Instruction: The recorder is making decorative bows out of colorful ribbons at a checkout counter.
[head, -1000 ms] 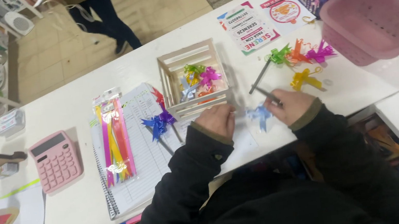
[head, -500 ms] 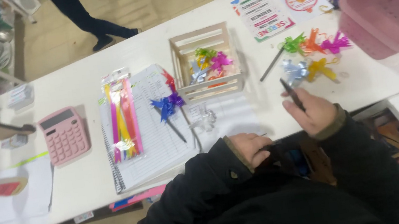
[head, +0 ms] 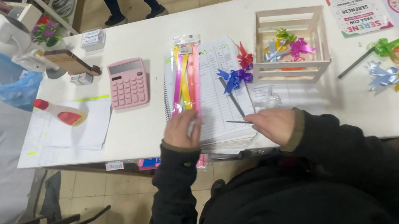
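1. Head view: the left hand (head: 181, 130) lies on the lower end of a clear packet of ribbon strips (head: 184, 75), its fingers curled onto the plastic and pressing it rather than gripping around it. The packet rests lengthwise on a spiral notebook (head: 218, 94) near the front edge of the white tabletop (head: 147, 36).
2. The right hand (head: 276, 124) has its fingers closed on a thin dark stick (head: 238, 121), which points left across the ruled page.
3. Likely slip: the packet is glossy film lying on smooth paper, and its bottom end overhangs the tabletop edge, so a light pull could send it sliding off toward the floor.
4. The stick is slender and held near one end; it could snag or poke through the thin film if the hands come together.
5. A blue pull bow (head: 233, 77) with a shiny, crinkled foil look sits just beside the packet and could easily be swept aside by a sleeve.
6. The slatted wooden crate (head: 293, 70) is rigid, pale and boxy; it holds more foil bows.
7. A pink calculator (head: 128, 83), hard plastic with rounded keys, lies well left.
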